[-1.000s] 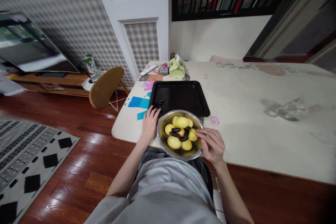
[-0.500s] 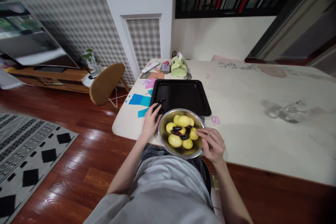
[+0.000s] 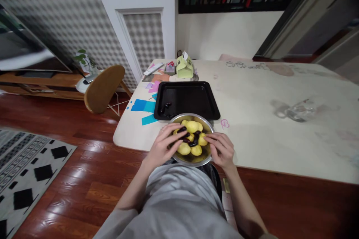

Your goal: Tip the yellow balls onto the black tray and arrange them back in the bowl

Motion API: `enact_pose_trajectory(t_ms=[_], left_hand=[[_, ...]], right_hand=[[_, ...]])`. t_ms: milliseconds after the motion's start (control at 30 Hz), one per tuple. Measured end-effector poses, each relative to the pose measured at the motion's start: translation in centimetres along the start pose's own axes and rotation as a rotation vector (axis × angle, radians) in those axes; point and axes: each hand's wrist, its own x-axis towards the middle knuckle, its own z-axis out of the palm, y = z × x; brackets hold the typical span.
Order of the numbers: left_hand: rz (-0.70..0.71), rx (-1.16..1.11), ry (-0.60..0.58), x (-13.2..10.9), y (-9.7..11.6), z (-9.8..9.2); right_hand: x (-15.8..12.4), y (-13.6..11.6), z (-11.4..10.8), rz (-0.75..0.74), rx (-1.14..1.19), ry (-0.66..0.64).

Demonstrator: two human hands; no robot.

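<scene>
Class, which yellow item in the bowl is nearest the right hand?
The rightmost yellow item in the bowl, beside the right hand; every other visible yellow one lies farther left.

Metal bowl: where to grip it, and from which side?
Probably the metal bowl's rim, at opposite left and right points, coming from both sides: it's round and open upward, the yellow produce inside favours keeping it level, and the black tray lies beyond its far side.
</scene>
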Motion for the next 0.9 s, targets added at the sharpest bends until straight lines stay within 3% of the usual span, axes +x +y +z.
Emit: enact_pose_trajectory(t_ms=[167, 533, 633, 733, 833, 900], left_hand=[[0.042, -0.034, -0.161, -0.3, 0.2, 1.2], [0.039, -0.037, -0.192, -0.5, 0.0, 1.3], [0.062, -0.058, -0.134, -0.4, 0.0, 1.1], [0.031, -0.003, 0.025, 0.1, -1.2, 0.5], [-0.109, 0.193, 0.171, 1.3, -4.1, -0.3], [-0.227, 0.365, 0.194, 2.4, -6.6, -0.8]], right_hand=[[0.1, 0.1, 0.0, -0.024, -0.009, -0.002], [0.2, 0.0, 0.1, -0.043, -0.008, 0.007], [0.2, 0.0, 0.0, -0.047, -0.014, 0.003], [0.2, 0.0, 0.1, -0.048, -0.009, 0.005], [0.2, 0.1, 0.1, -0.058, -0.001, 0.016], [0.2, 0.1, 0.2, -0.061, 0.003, 0.02]])
